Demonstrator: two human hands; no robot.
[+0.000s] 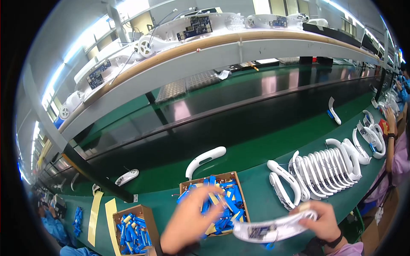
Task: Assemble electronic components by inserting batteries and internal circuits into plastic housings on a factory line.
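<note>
My right hand point(321, 219) grips one end of a curved white plastic housing point(277, 228). A dark circuit board sits inside the housing, and a small blue part shows below its lower edge. My left hand point(192, 219) is over an open cardboard box point(240, 187) filled with blue cylindrical battery packs point(234, 198). Its fingers are blurred among the packs, so what they hold, if anything, cannot be made out. Just beyond this box lies another curved white housing point(206, 159).
A row of white curved housings point(322, 173) stands on the green bench at right. Another box of blue packs point(136, 230) and yellow strips point(95, 217) lie at left. A dark conveyor point(239, 111) runs beneath a shelf point(205, 53). Co-workers' hands point(390, 119) appear at far right.
</note>
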